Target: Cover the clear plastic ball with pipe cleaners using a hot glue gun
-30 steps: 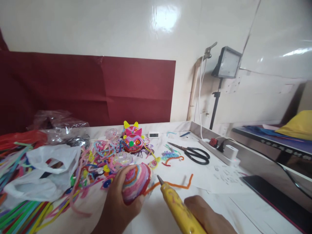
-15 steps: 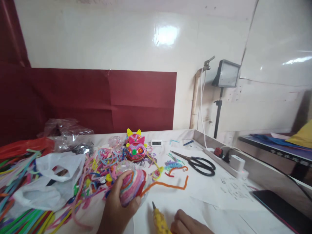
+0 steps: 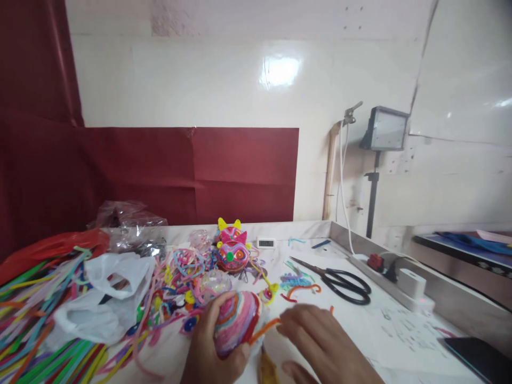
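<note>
My left hand (image 3: 212,346) is wrapped round a ball (image 3: 237,320) covered in pink, orange and blue pipe cleaner coils. An orange pipe cleaner (image 3: 264,329) trails off the ball to the right. My right hand (image 3: 320,341) reaches to that orange strand with fingers stretched out, its fingertips at the strand beside the ball. The yellow glue gun (image 3: 267,369) lies on the table between my hands, only its tip showing at the bottom edge.
A pink and yellow pipe-cleaner cat figure (image 3: 231,248) stands behind a heap of loose pipe cleaners (image 3: 180,272). Black scissors (image 3: 344,282), a power strip (image 3: 400,280), a white plastic bag (image 3: 104,298) and bundles of coloured pipe cleaners (image 3: 36,314) lie around. A lamp (image 3: 384,130) stands at the right.
My right hand has let go of the yellow glue gun, which now lies on the table, and has moved up to the orange strand. The camera has tilted upward.
</note>
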Motion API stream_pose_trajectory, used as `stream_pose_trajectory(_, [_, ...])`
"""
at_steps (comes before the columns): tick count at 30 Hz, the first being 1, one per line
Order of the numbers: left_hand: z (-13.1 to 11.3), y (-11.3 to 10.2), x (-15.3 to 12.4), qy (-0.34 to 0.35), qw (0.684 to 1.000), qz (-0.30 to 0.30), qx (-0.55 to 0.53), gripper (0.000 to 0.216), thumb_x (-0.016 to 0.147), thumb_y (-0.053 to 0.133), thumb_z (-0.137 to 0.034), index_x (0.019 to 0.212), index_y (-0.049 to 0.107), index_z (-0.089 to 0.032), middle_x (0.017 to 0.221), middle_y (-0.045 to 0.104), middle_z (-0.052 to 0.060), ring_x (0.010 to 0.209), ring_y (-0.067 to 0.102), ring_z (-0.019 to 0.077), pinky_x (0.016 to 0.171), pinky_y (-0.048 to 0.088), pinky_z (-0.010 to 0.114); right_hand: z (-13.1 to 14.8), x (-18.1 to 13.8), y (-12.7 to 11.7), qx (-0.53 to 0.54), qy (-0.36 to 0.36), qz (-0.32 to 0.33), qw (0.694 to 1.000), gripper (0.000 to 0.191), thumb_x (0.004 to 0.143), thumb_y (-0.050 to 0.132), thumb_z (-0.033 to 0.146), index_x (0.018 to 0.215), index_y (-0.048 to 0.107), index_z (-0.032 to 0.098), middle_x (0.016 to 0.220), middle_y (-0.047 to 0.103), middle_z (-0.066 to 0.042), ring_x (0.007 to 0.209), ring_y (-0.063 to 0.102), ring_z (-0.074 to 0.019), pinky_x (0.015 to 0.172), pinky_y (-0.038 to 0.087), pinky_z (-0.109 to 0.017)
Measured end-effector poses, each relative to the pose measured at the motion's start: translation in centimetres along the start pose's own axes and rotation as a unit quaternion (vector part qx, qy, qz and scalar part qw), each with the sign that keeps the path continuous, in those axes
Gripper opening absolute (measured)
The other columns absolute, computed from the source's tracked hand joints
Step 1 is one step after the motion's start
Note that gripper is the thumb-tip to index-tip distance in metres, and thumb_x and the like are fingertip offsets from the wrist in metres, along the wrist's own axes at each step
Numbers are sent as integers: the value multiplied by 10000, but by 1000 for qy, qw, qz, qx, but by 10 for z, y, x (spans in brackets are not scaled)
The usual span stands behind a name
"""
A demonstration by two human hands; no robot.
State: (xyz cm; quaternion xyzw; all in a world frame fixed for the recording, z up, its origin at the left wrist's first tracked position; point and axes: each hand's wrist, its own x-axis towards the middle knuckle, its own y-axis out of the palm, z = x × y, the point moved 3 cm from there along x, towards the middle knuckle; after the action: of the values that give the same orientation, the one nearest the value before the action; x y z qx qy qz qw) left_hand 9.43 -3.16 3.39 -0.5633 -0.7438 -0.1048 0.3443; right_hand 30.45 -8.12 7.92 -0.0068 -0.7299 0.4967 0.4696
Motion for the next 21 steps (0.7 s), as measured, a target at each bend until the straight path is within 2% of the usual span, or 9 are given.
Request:
stream_pose_trajectory(2, [-1, 1, -1, 8, 1000, 3, -1, 571, 567, 555, -188, 1133, 631, -206, 1125, 703, 89, 1064, 645, 316, 968, 517, 463, 1, 19, -9, 30, 21, -12, 999, 317, 872, 633, 223, 1179, 559, 199, 1125, 681, -118, 1032, 632, -287, 853, 526, -408])
stream_pose_trajectory(5, [-1, 3, -1, 14, 1000, 7, 5, 585, 554, 546, -171, 1133, 625, -204, 1138, 700, 90, 1075, 641, 312, 973, 516, 459, 0, 30, -4, 84, 73, 14, 994, 305, 876, 614, 193, 1175, 557, 205, 1123, 679, -111, 1022, 629, -285, 857, 524, -433])
stream_pose_trajectory(8, [0, 4, -3, 23, 1000, 10, 15, 601, 547, 544, -171, 1141, 624, -213, 1152, 693, 86, 1098, 633, 316, 969, 519, 455, -4, 24, 10, 138, 142, 57, 978, 272, 904, 583, 214, 1175, 563, 235, 1118, 686, -84, 1030, 624, -270, 866, 519, -424])
stream_pose_trajectory(13, [-1, 5, -5, 45, 999, 14, 24, 611, 538, 547, -163, 1140, 621, -237, 1133, 692, 62, 1046, 660, 305, 932, 547, 437, -11, 2, 22, 225, 233, 90, 942, 251, 937, 539, 362, 1169, 580, 278, 1047, 703, -60, 981, 648, -240, 848, 513, -368])
stream_pose_trajectory(17, [-1, 7, -8, 50, 998, 29, 35, 636, 526, 556, -162, 1157, 613, -218, 1182, 669, 90, 1105, 628, 325, 969, 525, 457, -12, -1, 18, 250, 276, 111, 921, 194, 932, 536, 378, 1081, 591, 266, 887, 700, -21, 824, 656, -203, 729, 497, -296])
stream_pose_trajectory(21, [0, 8, -8, 54, 996, 36, 58, 611, 563, 553, -172, 1169, 605, -220, 1174, 670, 84, 1091, 639, 315, 962, 530, 465, -12, 5, 11, 238, 264, 105, 929, 155, 939, 521, 351, 872, 579, 224, 790, 641, -9, 718, 604, -178, 637, 443, -266])
